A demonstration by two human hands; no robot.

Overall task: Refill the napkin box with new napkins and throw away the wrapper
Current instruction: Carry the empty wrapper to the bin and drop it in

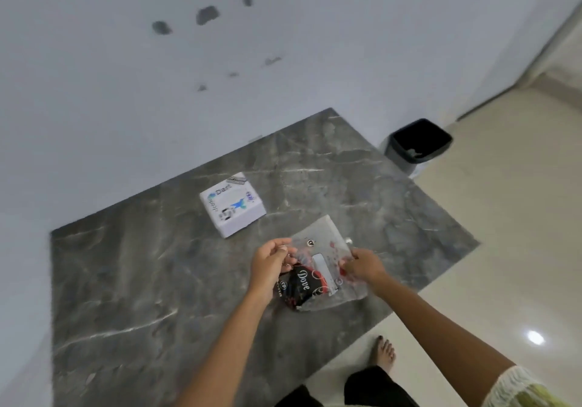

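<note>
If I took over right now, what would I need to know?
Left hand and right hand both grip the clear Dove wrapper above the marble table.
The white napkin box sits on the table, further back, untouched.
The black bin stands on the floor past the table's far right corner.
Done: wrapper in hand; it looks emptied.
Left: drop the wrapper in the bin.

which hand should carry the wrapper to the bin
Right. The bin stands on the floor past the table's right edge, on the same side as the right hand, which already grips the wrapper. The left hand is farther away.
</note>
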